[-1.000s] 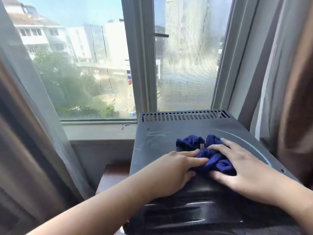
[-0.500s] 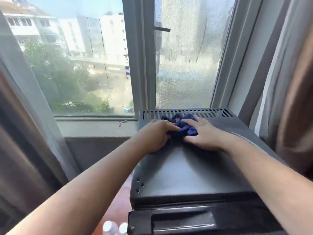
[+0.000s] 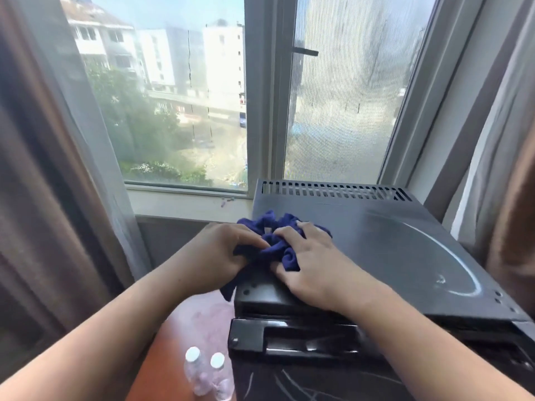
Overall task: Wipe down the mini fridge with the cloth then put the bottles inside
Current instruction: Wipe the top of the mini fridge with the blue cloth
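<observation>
A black mini fridge (image 3: 390, 244) stands under the window, its top facing me and its door shut. A bunched dark blue cloth (image 3: 278, 244) lies on the front left corner of the top, one end hanging over the left side. My left hand (image 3: 220, 253) grips the cloth's left part at the fridge's edge. My right hand (image 3: 312, 261) presses down on the cloth's right part. Two clear bottles (image 3: 207, 374) with white caps stand on the wooden surface left of the fridge.
A window sill (image 3: 185, 204) and window run behind the fridge. Curtains (image 3: 58, 198) hang close on the left and on the right (image 3: 503, 183). A reddish wooden surface (image 3: 170, 357) lies left of the fridge. A vent grille (image 3: 333, 191) spans the fridge's back edge.
Both hands dragged the cloth from the back by the grille toward the front left corner of the fridge top. The view dropped, and the bottles show more fully.
</observation>
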The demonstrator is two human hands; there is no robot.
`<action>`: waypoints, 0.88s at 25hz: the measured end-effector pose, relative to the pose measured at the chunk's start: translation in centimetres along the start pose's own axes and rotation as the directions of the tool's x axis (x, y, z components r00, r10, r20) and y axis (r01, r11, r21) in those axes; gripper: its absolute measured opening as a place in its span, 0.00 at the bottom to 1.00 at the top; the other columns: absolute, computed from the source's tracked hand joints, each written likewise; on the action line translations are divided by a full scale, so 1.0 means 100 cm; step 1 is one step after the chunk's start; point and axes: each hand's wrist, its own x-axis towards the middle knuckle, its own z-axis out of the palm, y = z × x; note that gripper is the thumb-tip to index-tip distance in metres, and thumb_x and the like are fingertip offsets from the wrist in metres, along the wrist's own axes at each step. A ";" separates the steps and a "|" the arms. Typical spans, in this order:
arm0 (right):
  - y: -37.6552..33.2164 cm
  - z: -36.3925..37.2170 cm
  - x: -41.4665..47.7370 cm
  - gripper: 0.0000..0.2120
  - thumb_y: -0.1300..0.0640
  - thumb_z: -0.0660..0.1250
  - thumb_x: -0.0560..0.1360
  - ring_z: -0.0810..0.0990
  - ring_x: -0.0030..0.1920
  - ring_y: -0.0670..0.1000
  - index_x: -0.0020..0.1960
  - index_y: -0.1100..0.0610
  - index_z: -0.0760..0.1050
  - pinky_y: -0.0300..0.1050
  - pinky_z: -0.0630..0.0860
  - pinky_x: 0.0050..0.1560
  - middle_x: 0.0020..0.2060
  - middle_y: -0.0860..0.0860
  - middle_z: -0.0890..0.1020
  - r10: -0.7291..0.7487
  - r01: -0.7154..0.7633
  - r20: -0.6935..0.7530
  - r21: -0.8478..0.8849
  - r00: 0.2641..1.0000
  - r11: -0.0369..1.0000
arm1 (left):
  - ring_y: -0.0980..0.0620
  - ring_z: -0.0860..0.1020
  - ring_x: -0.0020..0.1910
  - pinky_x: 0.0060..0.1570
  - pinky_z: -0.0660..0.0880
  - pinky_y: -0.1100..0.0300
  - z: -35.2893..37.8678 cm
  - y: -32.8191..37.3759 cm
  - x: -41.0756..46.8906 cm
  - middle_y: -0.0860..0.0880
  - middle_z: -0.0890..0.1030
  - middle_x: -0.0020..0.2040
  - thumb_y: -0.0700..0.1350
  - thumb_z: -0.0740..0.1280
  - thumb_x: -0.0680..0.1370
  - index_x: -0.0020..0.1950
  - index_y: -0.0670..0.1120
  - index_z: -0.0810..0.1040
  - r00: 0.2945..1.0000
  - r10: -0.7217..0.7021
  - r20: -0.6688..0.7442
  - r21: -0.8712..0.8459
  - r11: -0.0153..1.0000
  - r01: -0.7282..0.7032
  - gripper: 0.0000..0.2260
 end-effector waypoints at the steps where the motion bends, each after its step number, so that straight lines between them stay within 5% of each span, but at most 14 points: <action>1: -0.001 0.001 -0.019 0.27 0.42 0.64 0.78 0.61 0.77 0.57 0.76 0.44 0.64 0.46 0.54 0.79 0.75 0.54 0.65 -0.022 0.022 -0.008 0.006 1.000 1.000 | 0.63 0.81 0.55 0.58 0.76 0.60 0.004 0.011 -0.013 0.62 0.85 0.54 0.39 0.71 0.73 0.56 0.60 0.85 1.000 0.013 -0.008 0.016 1.000 -0.013 0.18; 7: 0.013 0.005 -0.082 0.29 0.40 0.60 0.79 0.51 0.82 0.53 0.78 0.43 0.59 0.48 0.49 0.82 0.81 0.51 0.57 -0.055 0.054 -0.069 -0.014 0.996 0.998 | 0.67 0.80 0.59 0.61 0.77 0.59 0.035 0.056 -0.054 0.65 0.84 0.56 0.37 0.71 0.74 0.58 0.60 0.85 0.996 -0.003 -0.088 0.008 1.000 0.004 0.20; 12: 0.058 -0.013 -0.113 0.30 0.42 0.61 0.80 0.48 0.83 0.53 0.80 0.43 0.57 0.49 0.48 0.82 0.83 0.51 0.53 0.064 -0.063 -0.108 0.020 0.992 0.998 | 0.67 0.78 0.63 0.64 0.74 0.61 0.070 0.109 -0.037 0.67 0.82 0.61 0.39 0.69 0.77 0.62 0.62 0.82 0.997 0.003 -0.073 -0.021 1.000 -0.004 0.20; 22: 0.186 -0.068 -0.139 0.30 0.44 0.61 0.76 0.54 0.81 0.57 0.77 0.42 0.61 0.54 0.54 0.81 0.81 0.54 0.59 0.404 -0.404 -0.121 0.025 0.907 0.915 | 0.45 0.81 0.59 0.62 0.76 0.57 0.159 0.192 0.073 0.49 0.86 0.58 0.38 0.66 0.77 0.64 0.56 0.83 0.996 0.094 0.012 -0.048 0.994 -0.093 0.20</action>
